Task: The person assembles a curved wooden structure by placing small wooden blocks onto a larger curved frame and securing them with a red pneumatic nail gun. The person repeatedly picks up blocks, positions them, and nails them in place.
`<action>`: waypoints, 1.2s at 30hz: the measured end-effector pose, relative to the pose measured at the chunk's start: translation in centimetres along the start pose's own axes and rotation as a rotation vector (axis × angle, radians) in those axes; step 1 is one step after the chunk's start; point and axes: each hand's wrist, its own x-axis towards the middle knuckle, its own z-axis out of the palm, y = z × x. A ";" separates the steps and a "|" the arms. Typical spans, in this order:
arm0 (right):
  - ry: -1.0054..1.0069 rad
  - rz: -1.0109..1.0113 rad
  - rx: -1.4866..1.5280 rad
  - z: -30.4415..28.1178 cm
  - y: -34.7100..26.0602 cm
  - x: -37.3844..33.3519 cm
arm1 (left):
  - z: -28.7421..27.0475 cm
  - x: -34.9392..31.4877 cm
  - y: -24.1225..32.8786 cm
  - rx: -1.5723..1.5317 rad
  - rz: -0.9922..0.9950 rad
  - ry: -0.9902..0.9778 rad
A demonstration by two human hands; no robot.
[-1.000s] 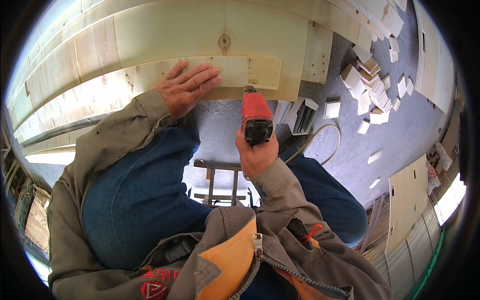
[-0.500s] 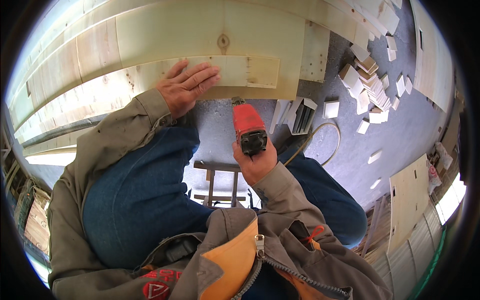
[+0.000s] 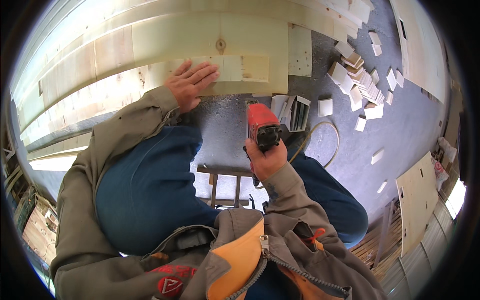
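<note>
My left hand [image 3: 190, 82] lies flat, fingers spread, on a narrow pale wood strip [image 3: 235, 68] that rests on a wide panel of light boards [image 3: 165, 40]. My right hand [image 3: 268, 161] grips a red and black nail gun [image 3: 262, 126], held upright just below the panel's near edge, with a hose [image 3: 320, 145] looping off to the right. The tool's nose is hidden behind its body. Both sleeves are grey-brown, and my blue-trousered knees show below.
A heap of small pale wood blocks [image 3: 361, 82] lies on the grey floor [image 3: 400, 125] to the right, with loose blocks scattered around. A slotted grey box [image 3: 295, 111] sits beside the tool. A flat board [image 3: 417, 197] lies at the lower right, a small wooden stand [image 3: 222, 182] between my legs.
My right hand has shifted the nail gun slightly lower and to the right, away from the panel's edge. My left hand stays pressed on the strip.
</note>
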 end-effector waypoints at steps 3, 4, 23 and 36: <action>0.005 -0.094 0.033 -1.3 -0.5 -1.3 | -1.1 -0.5 0.6 -0.032 -0.054 -0.055; 0.004 -0.119 0.043 -1.7 -0.6 -1.8 | -1.3 -0.7 0.7 -0.037 -0.076 -0.057; 0.036 0.047 0.050 -2.9 1.2 0.1 | -2.2 -1.5 -1.6 -0.035 -0.375 0.070; 0.122 -0.226 -0.103 2.2 2.7 4.0 | -2.5 -1.2 -2.0 -0.098 -0.398 0.123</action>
